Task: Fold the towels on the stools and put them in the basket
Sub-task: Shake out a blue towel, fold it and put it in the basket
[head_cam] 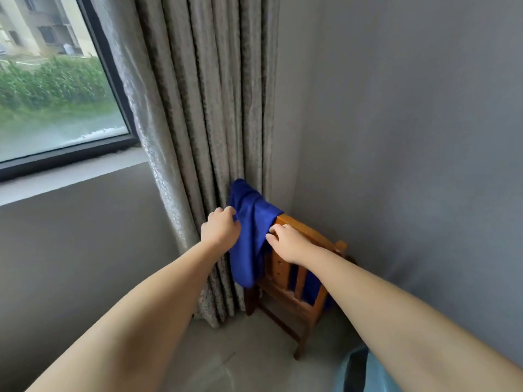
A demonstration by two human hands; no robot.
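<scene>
A bright blue towel (249, 236) hangs over the top of a wooden stool (294, 278) in the room's corner, draping down its left side. My left hand (220, 230) is closed on the towel's left edge, where the cloth is lifted into a peak. My right hand (285, 241) pinches the towel's right edge at the stool's top rail. More blue cloth shows behind the stool's slats. No basket is in view.
A grey patterned curtain (198, 137) hangs just left of the stool, next to a window (53, 89) with a pale sill. Grey walls meet behind the stool. A light blue thing (365, 372) pokes in at the bottom right over the pale floor.
</scene>
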